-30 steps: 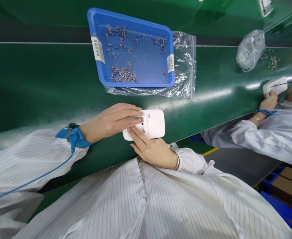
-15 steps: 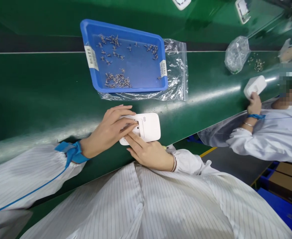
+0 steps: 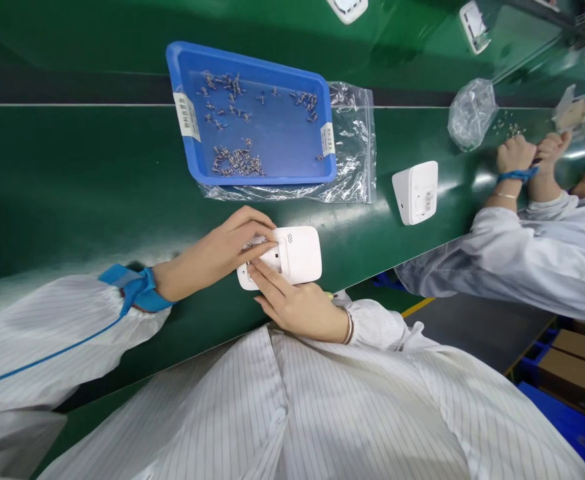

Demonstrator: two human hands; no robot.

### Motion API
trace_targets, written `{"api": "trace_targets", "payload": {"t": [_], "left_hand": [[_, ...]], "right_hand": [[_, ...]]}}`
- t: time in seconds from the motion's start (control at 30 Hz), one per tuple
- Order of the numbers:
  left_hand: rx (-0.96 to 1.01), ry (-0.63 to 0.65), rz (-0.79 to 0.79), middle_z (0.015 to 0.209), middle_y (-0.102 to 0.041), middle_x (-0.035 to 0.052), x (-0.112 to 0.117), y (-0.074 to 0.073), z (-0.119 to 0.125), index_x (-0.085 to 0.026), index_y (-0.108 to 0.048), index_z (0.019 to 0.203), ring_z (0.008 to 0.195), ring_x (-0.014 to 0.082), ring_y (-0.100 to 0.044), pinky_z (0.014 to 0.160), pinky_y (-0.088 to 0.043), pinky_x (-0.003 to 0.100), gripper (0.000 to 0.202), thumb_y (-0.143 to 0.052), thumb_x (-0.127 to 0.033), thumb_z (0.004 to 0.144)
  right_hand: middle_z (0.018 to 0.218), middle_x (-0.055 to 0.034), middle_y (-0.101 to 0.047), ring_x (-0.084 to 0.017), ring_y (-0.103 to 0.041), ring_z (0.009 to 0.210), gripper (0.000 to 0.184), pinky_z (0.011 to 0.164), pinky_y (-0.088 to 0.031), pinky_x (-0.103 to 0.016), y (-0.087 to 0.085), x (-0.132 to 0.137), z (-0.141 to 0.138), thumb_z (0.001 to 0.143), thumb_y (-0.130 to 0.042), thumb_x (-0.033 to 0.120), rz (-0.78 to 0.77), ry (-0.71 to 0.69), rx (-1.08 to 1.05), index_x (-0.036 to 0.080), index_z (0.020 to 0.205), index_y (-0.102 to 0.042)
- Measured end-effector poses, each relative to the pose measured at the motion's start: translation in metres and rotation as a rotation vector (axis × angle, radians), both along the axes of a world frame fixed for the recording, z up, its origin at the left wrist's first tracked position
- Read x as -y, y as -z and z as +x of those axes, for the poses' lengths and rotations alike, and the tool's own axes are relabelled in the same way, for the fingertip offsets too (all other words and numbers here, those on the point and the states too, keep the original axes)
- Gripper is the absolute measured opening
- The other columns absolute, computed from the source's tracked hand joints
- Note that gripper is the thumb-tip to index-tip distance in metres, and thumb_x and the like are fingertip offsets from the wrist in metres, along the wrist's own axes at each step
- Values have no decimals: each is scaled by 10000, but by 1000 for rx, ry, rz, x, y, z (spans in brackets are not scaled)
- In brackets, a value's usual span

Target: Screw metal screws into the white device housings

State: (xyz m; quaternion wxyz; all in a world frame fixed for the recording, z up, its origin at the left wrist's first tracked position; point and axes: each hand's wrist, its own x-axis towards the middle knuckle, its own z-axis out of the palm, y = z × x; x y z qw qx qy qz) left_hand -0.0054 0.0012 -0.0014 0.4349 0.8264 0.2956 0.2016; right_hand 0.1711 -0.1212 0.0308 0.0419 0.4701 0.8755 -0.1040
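A white plastic device (image 3: 300, 253) lies on the green belt (image 3: 72, 187) near its front edge. My left hand (image 3: 222, 250), with a blue wrist strap, curls over the device's left end, fingertips pressed on its recessed part. My right hand (image 3: 297, 303), wearing a bracelet, grips the device from the near side with the forefinger stretched along its face. Whether a small part sits under the fingertips is hidden. Beyond the device stands a blue tray (image 3: 187, 73) holding several small metal parts (image 3: 237, 160).
A clear plastic bag (image 3: 355, 153) lies under the tray's right side. A second white device (image 3: 416, 192) rests on the belt to the right. A co-worker's hands (image 3: 520, 157) work by a crumpled bag (image 3: 470, 113). Cardboard boxes (image 3: 582, 347) stand below right.
The co-worker has set a white device down on the belt and moved both hands away toward the loose parts. My hands stay on my device, the left fingers curling a little closer.
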Motion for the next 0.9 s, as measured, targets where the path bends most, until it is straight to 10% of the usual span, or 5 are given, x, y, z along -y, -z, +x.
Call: {"api": "trace_targets", "payload": {"t": [0.3,0.43,0.53,0.63,0.9], "left_hand": [[24,-28,-108,1466,-409,119,-6,5,6,-222,-463,1322,1113,228,-593,973,-528,404,475,-551,-472,928],[-137,22,-38,1249,-570,113,-1,-1,9,-226,-490,1380,1135,258,-569,946,-514,405,484,-402,-486,982],[-160,-24,-25,1201,-588,111,3,-3,11,-224,-470,1415,1102,256,-574,927,-508,383,523,-378,-504,983],[-178,-38,-33,1242,-598,96,4,-4,13,-229,-464,1421,1147,269,-548,943,-495,385,536,-392,-513,972],[-109,-38,10,1158,-661,44,1,-7,13,-241,-561,1319,1115,249,-585,917,-521,347,498,-499,-525,914]], "right_hand": [[1571,-164,-294,-104,-627,643,566,424,-460,-260,-1,-2,-1,1017,-256,378,-79,2,3,165,1539,-213],[1502,-164,-423,-161,-672,871,547,517,-513,-257,-32,-19,11,1021,-266,432,-199,-27,-108,132,1469,-359],[1060,-67,-715,-113,-663,754,427,560,-509,-224,-64,-34,29,1016,-331,439,-229,34,-341,167,1136,-639],[460,39,-478,-78,-442,401,577,436,-442,-232,-78,-47,39,1019,-248,497,-75,256,-625,221,617,-558],[431,39,-328,-94,-373,357,705,382,-443,-245,-62,-105,-7,962,112,533,33,529,-627,273,620,-446]]}}
